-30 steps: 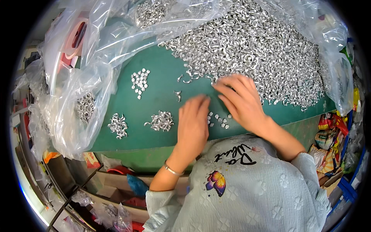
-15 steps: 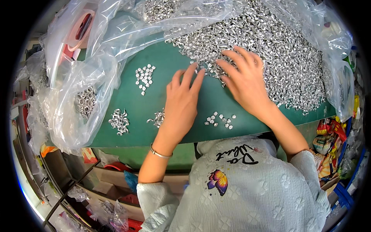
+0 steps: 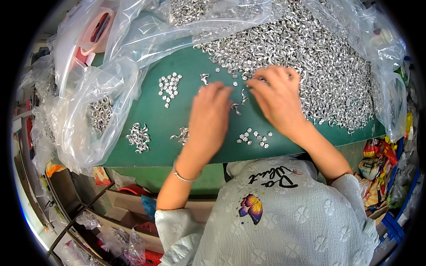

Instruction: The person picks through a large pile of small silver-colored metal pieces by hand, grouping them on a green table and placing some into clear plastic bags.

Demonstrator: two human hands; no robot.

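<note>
A wide heap of small silver metal pieces point(image 3: 333, 80), many of them curved like crescents, spreads over the right of the green table. At its near left edge my right hand point(image 3: 280, 102) has its fingers curled down among the pieces. My left hand point(image 3: 210, 116) is over the table with fingers bent together and blurred; their tips are hidden. Between the hands lie a few loose curved pieces point(image 3: 235, 107) and small flower-shaped pieces point(image 3: 235, 84). Another curved silver piece point(image 3: 204, 78) sits just beyond my left fingers. Beside my left wrist is a small curved-piece cluster point(image 3: 182, 134), partly covered.
Flower-shaped pieces form one group point(image 3: 169, 88) at the left and another point(image 3: 254, 137) near the front edge. A pile of curved pieces point(image 3: 138, 137) lies front left. Clear plastic bags point(image 3: 84, 128) line the table's left and back. A pink basket point(image 3: 100, 29) stands far left.
Both hands have drawn a little toward me, and their fingers have curled in. Several pieces now lie spread on the green surface between and beyond them.
</note>
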